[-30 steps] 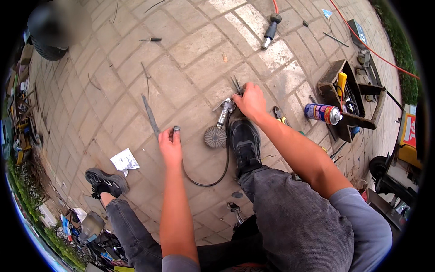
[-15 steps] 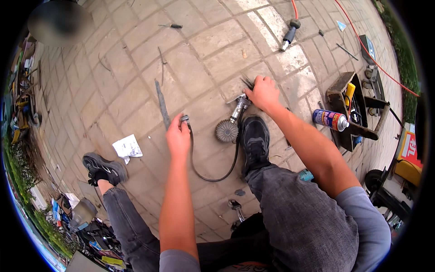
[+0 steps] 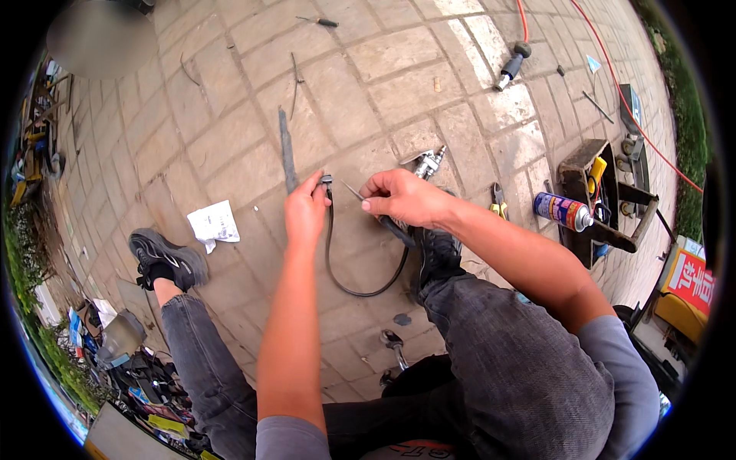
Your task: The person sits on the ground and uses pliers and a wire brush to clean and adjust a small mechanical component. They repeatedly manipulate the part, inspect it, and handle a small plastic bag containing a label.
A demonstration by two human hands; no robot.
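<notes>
Thin black cable (image 3: 360,294) with blocky grey metal end (image 3: 327,179), bowed U-shaped
Near it slants a slender grey pointed rod (image 3: 353,191).

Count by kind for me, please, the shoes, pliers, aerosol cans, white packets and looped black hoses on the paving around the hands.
Black shoes: 2
Pliers: 1
Aerosol can: 1
White packet: 1
Looped black hose: 1
Total: 6

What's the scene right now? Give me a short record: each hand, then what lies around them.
left hand: pinching metal fitting on black hose
right hand: holding thin pointed tool, tip near fitting, not touching
beyond right hand: silver tool, partly hidden
left side: white packet
right side: pliers, spray can, open toolbox
</notes>
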